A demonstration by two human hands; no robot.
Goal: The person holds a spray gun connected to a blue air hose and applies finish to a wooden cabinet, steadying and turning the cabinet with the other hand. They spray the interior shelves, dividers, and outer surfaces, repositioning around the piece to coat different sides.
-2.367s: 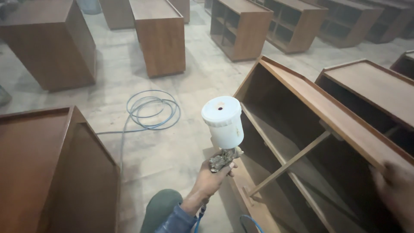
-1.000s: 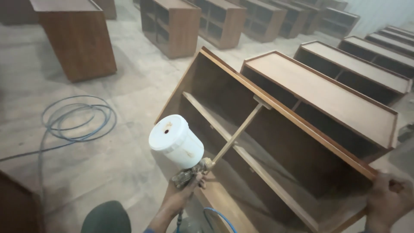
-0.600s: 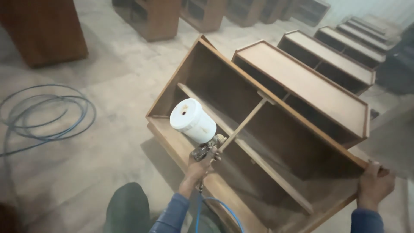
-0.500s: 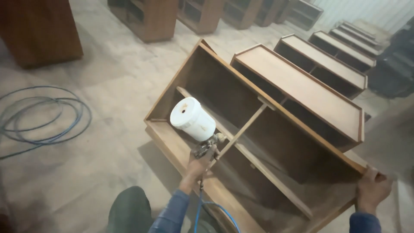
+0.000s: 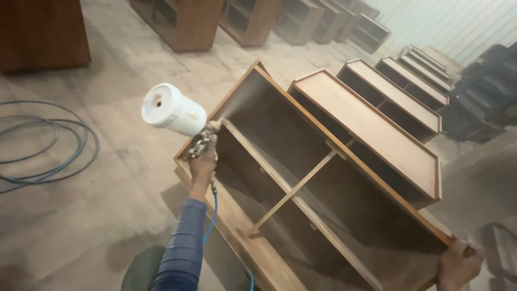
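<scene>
My left hand grips a metal spray gun with a white cup on top. A fine mist leaves its nozzle toward the inside of a brown wooden cabinet that lies tilted on its side, open face up, with a thin wooden divider across it. A blue air hose runs down from the gun along my blue sleeve. My right hand holds the cabinet's near right corner at the bottom right of the view.
A coil of blue hose lies on the concrete floor at left. Another brown cabinet lies right behind the tilted one, with several more in rows beyond. Upright cabinets stand at the back, and one at top left.
The spray gun has moved from the cabinet's middle to its far left end and now emits mist. My view has shifted right. My right hand keeps its hold on the corner.
</scene>
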